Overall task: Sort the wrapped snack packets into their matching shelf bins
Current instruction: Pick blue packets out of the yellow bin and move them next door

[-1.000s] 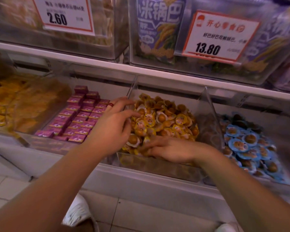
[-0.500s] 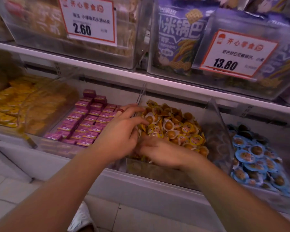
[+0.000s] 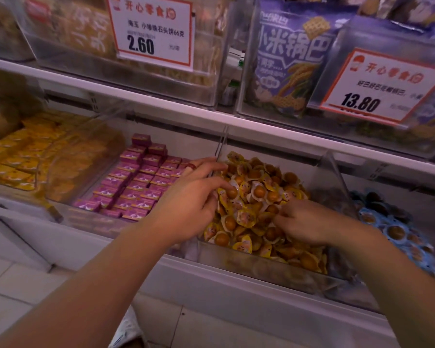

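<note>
A: Head view: both hands are in the middle bin (image 3: 261, 266), the clear one heaped with yellow packets (image 3: 259, 194). The left hand (image 3: 191, 204) reaches in from the left, fingers bent over the heap, fingertips touching a packet.

B: Holding anything?

A: I cannot tell; its grip looks loose, probably raking for strays. The right hand (image 3: 304, 222), near the front right, has fingers curled into the pile, seemingly pinching a packet.

B: The neighbours?

A: Pink packets (image 3: 136, 182) in the left bin, blue packets (image 3: 397, 229) in the right, each kept apart by clear dividers.
</note>
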`<move>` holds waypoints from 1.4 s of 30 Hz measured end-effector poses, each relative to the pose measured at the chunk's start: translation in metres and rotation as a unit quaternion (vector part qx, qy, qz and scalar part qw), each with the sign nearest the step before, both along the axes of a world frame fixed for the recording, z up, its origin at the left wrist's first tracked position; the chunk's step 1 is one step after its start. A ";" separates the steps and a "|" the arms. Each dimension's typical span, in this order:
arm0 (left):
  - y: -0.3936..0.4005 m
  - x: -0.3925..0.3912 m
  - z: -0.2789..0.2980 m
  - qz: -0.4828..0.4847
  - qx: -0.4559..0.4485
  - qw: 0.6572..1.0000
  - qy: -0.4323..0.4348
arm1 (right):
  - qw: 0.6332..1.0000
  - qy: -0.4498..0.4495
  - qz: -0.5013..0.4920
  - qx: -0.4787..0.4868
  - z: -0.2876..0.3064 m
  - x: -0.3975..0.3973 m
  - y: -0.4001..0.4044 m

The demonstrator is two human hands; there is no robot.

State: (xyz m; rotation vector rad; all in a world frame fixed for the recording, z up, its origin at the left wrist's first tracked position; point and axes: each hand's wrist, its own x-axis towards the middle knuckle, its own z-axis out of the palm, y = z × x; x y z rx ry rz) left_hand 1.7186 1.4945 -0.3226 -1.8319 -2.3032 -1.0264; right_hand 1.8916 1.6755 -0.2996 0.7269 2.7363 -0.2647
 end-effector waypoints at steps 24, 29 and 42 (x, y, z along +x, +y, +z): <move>0.007 -0.003 -0.013 0.009 0.028 1.000 -0.008 | 0.958 0.141 -0.247 -0.030 -0.019 -0.020 0.023; 0.008 -0.002 -0.013 0.010 0.031 0.999 -0.014 | 0.967 0.093 -0.234 -0.042 -0.060 -0.048 0.013; 0.009 -0.005 -0.016 0.006 0.037 0.999 -0.010 | 0.948 0.149 -0.047 -0.276 -0.020 -0.008 -0.026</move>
